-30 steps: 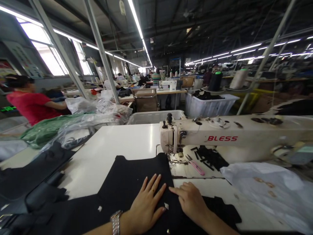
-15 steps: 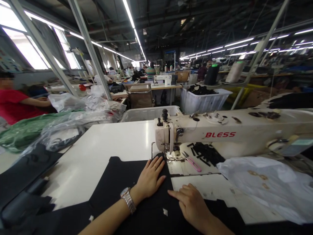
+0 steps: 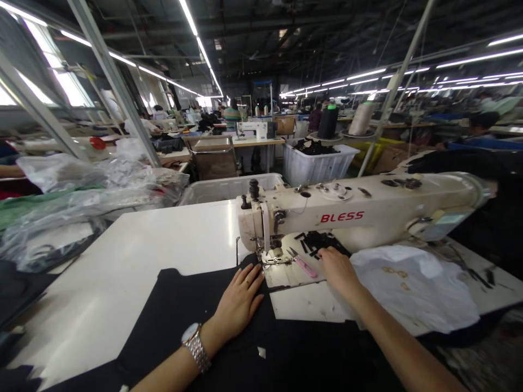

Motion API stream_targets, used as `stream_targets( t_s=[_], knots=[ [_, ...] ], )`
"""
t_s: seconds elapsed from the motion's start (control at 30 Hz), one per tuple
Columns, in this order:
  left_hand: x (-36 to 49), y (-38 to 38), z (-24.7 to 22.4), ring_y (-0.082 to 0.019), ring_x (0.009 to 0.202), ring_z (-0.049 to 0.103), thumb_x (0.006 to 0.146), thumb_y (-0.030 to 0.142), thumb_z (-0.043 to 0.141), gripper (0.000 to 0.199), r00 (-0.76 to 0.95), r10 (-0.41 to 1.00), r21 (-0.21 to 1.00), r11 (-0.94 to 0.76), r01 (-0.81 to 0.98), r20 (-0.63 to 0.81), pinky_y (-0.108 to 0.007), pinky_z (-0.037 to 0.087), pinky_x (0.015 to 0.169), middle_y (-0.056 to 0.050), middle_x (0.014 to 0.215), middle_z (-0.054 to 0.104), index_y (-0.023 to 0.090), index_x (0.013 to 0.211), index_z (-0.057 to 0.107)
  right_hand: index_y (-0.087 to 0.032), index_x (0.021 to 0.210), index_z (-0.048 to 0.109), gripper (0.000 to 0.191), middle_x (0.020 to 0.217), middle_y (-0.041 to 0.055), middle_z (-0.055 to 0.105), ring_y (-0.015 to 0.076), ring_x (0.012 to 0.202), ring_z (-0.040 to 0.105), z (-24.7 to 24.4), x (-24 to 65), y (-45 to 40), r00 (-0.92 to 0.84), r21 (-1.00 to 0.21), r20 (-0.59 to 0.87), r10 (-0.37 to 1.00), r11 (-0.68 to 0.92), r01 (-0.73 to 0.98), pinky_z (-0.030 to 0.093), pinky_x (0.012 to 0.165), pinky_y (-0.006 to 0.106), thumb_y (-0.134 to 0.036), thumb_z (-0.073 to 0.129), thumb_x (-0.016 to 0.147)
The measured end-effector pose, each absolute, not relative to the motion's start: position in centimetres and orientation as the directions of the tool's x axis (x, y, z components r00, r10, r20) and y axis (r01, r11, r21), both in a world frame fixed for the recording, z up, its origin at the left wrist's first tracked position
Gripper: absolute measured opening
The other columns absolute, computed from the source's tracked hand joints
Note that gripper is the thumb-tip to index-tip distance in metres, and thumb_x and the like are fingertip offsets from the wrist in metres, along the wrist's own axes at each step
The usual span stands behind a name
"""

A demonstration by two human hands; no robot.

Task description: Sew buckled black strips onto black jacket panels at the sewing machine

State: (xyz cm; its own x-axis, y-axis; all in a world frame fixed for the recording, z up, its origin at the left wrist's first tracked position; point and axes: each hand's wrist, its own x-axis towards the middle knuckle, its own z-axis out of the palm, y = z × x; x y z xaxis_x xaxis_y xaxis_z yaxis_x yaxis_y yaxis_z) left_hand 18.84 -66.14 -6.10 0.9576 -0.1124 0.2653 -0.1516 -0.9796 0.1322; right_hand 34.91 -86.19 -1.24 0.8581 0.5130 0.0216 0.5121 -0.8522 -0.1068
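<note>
I am logging the items around the sewing machine point(image 3: 343, 218) from my remote station. Left hand point(image 3: 239, 307) is resting in front of the machine, its fingers point(image 3: 249, 280) spread flat and released on the black fabric point(image 3: 175, 305). The fabric is lying on the white table point(image 3: 122, 256), reaching the machine's needle area. Right hand point(image 3: 337, 269) is reaching over the machine bed, fingers curled, though I cannot tell whether they are grasping anything. Black scraps point(image 3: 322, 243) are lying just beyond it, pink snips point(image 3: 302, 265) just left, and a white plastic bag point(image 3: 408, 283) just right.
</note>
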Motion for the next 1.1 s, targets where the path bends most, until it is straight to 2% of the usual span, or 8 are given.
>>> stream_targets(
  t_s=[0.1, 0.23, 0.37, 0.53, 0.63, 0.73, 0.87, 1.1],
  knots=[
    [19.1, -67.0, -5.3, -0.023, 0.108, 0.042, 0.085, 0.017, 0.038, 0.033, 0.955, -0.160, 0.141, -0.970, -0.200, 0.250, -0.040, 0.038, 0.092, -0.010, 0.121, 0.047, 0.014, 0.117, 0.046, -0.007, 0.085, 0.061, 0.025, 0.088, 0.0161, 0.059, 0.0225, 0.080, 0.059, -1.7, 36.2, -85.8, 0.863, -0.089, -0.030, 0.504, -0.862, 0.500, 0.041, 0.069, 0.031, 0.000, 0.039, 0.076],
    [20.1, -68.5, -3.8, -0.023, 0.088, 0.049, 0.080, 0.012, 0.042, 0.022, 0.972, -0.156, 0.159, -0.970, -0.185, 0.176, -0.038, 0.045, 0.078, -0.011, 0.102, 0.056, 0.013, 0.096, 0.056, -0.010, 0.085, 0.059, 0.016, 0.085, 0.0076, 0.061, 0.0174, 0.082, 0.058, -2.0, 36.6, -85.4, 0.865, -0.126, -0.081, 0.495, -0.866, 0.484, 0.042, 0.073, 0.031, -0.003, 0.046, 0.078],
    [21.2, -69.7, -3.5, -0.022, 0.085, 0.052, 0.076, 0.016, 0.049, 0.017, 0.978, -0.007, 0.447, -0.889, -0.102, 0.209, -0.036, 0.045, 0.077, -0.009, 0.091, 0.057, 0.015, 0.091, 0.058, -0.011, 0.079, 0.058, 0.012, 0.082, 0.0060, 0.063, 0.0182, 0.081, 0.058, -1.6, 36.9, -85.7, 0.871, -0.224, -0.076, 0.485, -0.860, 0.459, 0.043, 0.073, 0.033, -0.003, 0.053, 0.072],
    [21.7, -70.5, -4.9, -0.018, 0.089, 0.055, 0.077, 0.022, 0.051, 0.030, 0.972, 0.141, 0.912, -0.394, -0.117, 0.186, -0.032, 0.045, 0.081, -0.009, 0.100, 0.059, 0.015, 0.106, 0.053, -0.013, 0.080, 0.057, 0.014, 0.076, 0.0071, 0.064, 0.0170, 0.072, 0.061, -1.0, 33.5, -85.8, 0.867, -0.449, 0.035, 0.496, -0.768, 0.458, 0.044, 0.065, 0.025, -0.005, 0.046, 0.073],
    [21.8, -70.7, -5.5, -0.020, 0.085, 0.059, 0.075, 0.033, 0.055, 0.037, 0.996, 0.087, 0.999, -0.025, -0.029, 0.031, -0.031, 0.048, 0.075, -0.010, 0.094, 0.063, 0.012, 0.106, 0.054, -0.015, 0.083, 0.056, 0.011, 0.058, -0.0023, 0.063, 0.0104, 0.049, 0.058, -1.7, 29.7, -84.8, 0.837, -0.593, 0.021, 0.547, -0.667, 0.451, 0.042, 0.047, 0.018, -0.016, 0.047, 0.076],
    [21.9, -70.8, -5.5, -0.016, 0.061, 0.060, 0.067, 0.041, 0.062, 0.035, 0.995, 0.022, 0.986, 0.138, 0.095, -0.099, -0.026, 0.048, 0.059, -0.007, 0.068, 0.064, 0.008, 0.080, 0.062, -0.016, 0.076, 0.059, 0.008, 0.055, -0.0030, 0.062, 0.0099, 0.048, 0.058, -2.5, 27.5, -84.6, 0.822, -0.650, 0.014, 0.569, -0.620, 0.440, 0.041, 0.044, 0.016, -0.020, 0.053, 0.073],
    [21.9, -70.7, -5.4, -0.012, 0.050, 0.057, 0.065, 0.046, 0.063, 0.041, 0.988, 0.016, 0.965, 0.218, 0.146, -0.153, -0.022, 0.045, 0.050, -0.007, 0.063, 0.063, 0.007, 0.075, 0.062, -0.017, 0.072, 0.063, 0.009, 0.061, -0.0014, 0.065, 0.0115, 0.050, 0.058, -1.7, 30.0, -88.9, 0.855, -0.582, 0.013, 0.519, -0.691, 0.429, 0.043, 0.050, 0.019, -0.019, 0.054, 0.071],
    [22.2, -70.6, -6.0, -0.012, 0.049, 0.057, 0.066, 0.047, 0.060, 0.050, 0.988, -0.006, 0.959, 0.241, 0.150, -0.153, -0.022, 0.046, 0.048, -0.008, 0.069, 0.064, 0.006, 0.096, 0.058, -0.011, 0.062, 0.065, 0.012, 0.064, 0.0145, 0.065, 0.0307, 0.071, 0.061, -0.7, 40.1, -99.3, 0.968, -0.151, 0.161, 0.192, -0.965, 0.217, 0.042, 0.065, 0.037, -0.011, 0.054, 0.066]
  ],
)
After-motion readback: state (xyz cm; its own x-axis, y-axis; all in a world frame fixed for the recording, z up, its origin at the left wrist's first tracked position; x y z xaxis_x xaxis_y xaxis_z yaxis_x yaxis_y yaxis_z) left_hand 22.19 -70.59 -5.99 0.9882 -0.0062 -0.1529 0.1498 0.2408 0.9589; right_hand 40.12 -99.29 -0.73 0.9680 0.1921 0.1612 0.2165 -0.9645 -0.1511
